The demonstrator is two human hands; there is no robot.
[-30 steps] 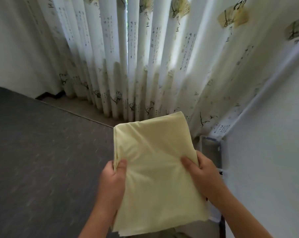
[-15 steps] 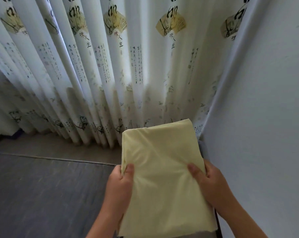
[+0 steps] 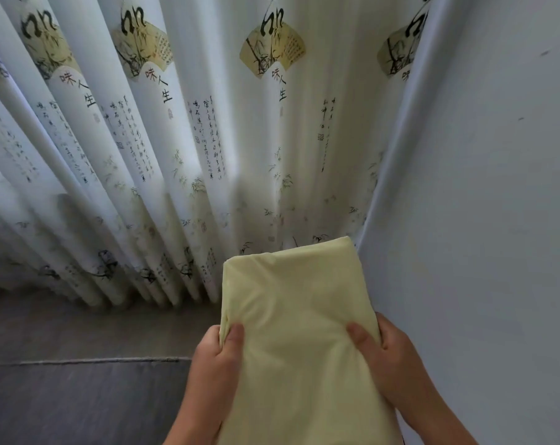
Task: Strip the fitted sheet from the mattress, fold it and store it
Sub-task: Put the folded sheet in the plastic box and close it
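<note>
The pale yellow fitted sheet (image 3: 297, 319) is folded into a thick rectangle and held up in front of me, its far end pointing at the corner between curtain and wall. My left hand (image 3: 216, 364) grips its left edge, thumb on top. My right hand (image 3: 387, 351) grips the right edge, thumb pressed into the cloth. The bare grey mattress (image 3: 73, 403) lies at the lower left.
A white pleated curtain (image 3: 182, 149) printed with fans and black calligraphy hangs straight ahead. A plain white wall or panel (image 3: 484, 220) stands close on the right. A strip of floor (image 3: 79, 326) runs between the mattress edge and the curtain.
The view has swung right and up toward the corner. The mattress has slid to the lower left. The folded sheet stays in both hands and is now closer to the white wall.
</note>
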